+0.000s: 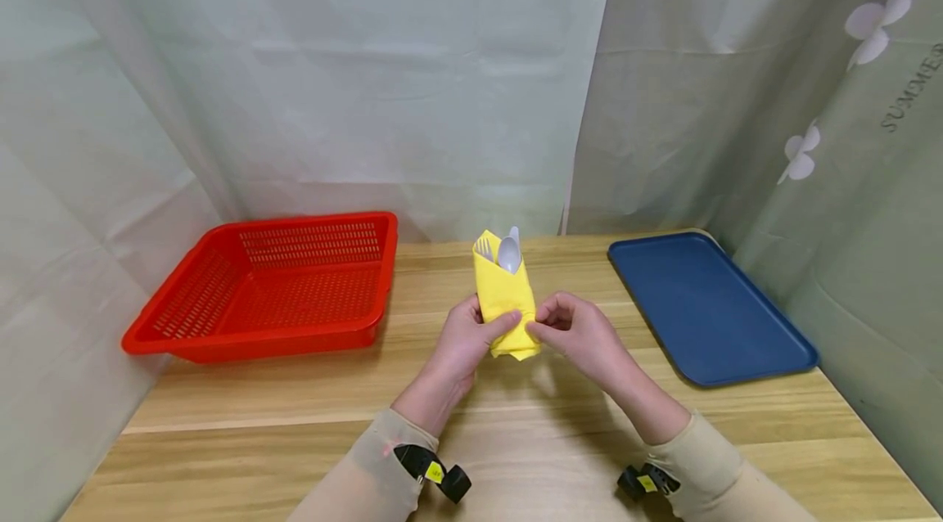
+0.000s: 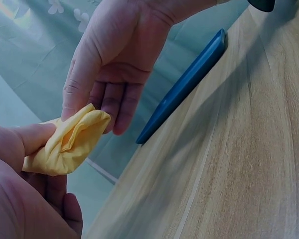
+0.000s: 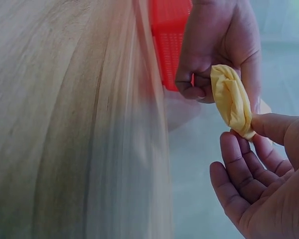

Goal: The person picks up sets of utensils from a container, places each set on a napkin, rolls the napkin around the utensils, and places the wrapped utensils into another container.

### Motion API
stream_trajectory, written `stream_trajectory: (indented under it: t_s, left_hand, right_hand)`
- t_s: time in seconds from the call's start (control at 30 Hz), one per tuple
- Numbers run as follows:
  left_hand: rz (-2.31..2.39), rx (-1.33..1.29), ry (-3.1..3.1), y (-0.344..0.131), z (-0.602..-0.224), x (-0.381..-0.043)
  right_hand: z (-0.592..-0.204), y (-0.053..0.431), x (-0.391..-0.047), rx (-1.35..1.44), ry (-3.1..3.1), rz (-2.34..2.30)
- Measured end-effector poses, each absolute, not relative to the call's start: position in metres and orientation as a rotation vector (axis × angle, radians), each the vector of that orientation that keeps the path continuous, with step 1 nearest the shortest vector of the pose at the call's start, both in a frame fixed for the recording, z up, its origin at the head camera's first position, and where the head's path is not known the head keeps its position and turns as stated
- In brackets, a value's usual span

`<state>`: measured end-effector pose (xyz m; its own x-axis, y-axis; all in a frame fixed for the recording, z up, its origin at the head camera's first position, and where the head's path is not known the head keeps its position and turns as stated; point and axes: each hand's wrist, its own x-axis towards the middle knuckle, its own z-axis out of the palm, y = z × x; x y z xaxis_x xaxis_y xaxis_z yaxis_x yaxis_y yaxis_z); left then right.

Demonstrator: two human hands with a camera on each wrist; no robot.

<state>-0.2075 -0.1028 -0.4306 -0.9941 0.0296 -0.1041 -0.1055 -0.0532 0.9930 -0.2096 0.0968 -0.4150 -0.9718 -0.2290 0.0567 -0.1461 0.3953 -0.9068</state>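
Note:
A yellow napkin (image 1: pixel 504 293) is wrapped as a pouch around plastic cutlery, held upright above the table. From its open top stick out a fork (image 1: pixel 484 249), a spoon (image 1: pixel 508 254) and the end of a further white piece behind the spoon. My left hand (image 1: pixel 471 335) grips the pouch's lower left side, thumb across the front. With thumb and index finger, my right hand (image 1: pixel 578 334) pinches the lower right edge. Both wrist views show the folded bottom of the napkin (image 2: pixel 72 142) between the hands; the cutlery is hidden there.
A red plastic basket (image 1: pixel 295 338) with slotted walls stands at the left on the wooden table (image 1: pixel 516 440). A blue tray (image 1: pixel 710 305) lies at the right. Pale curtains (image 1: pixel 368 80) hang behind and at both sides.

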Motion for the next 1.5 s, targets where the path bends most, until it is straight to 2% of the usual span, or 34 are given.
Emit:
stream_trajectory:
  t_s: [1.1, 1.5]
  left_hand:
    - [2.222, -0.113, 2.149, -0.106, -0.426, -0.205]
    - [2.175, -0.167, 2.203, -0.123, -0.409, -0.194]
  right_hand:
    - [-0.413, 0.093, -0.204, -0.366, 2.561, -1.636]
    - [-0.419, 0.096, -0.209, -0.420, 2.502, -1.632]
